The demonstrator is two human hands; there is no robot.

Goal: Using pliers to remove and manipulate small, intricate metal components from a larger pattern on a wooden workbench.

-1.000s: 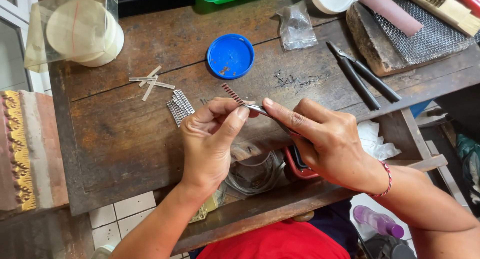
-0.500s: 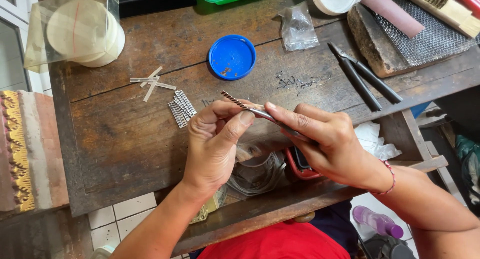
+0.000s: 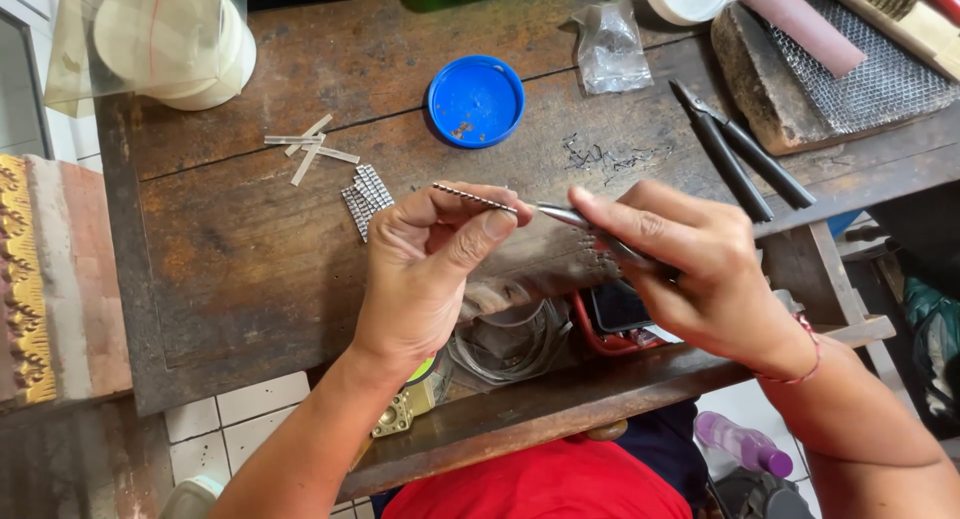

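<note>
Hands mid-job over worktop middle: left hand [image 3: 425,269] pinched beaded metal strip [image 3: 475,197], right hand [image 3: 700,269] gripped tweezers [image 3: 575,219] at strip end. Finished-looking strips [image 3: 365,199] stacked toward left edge; this one looked unfinished.

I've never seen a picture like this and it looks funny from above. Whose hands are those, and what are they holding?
The camera sits on a person's head and looks down at their own two hands over an old wooden workbench. The left hand pinches a thin beaded metal strip. The right hand holds slim metal tweezers whose tip meets that strip. On the bench lie a blue plastic lid, more small metal strips, black pliers and a little clear bag.
</note>
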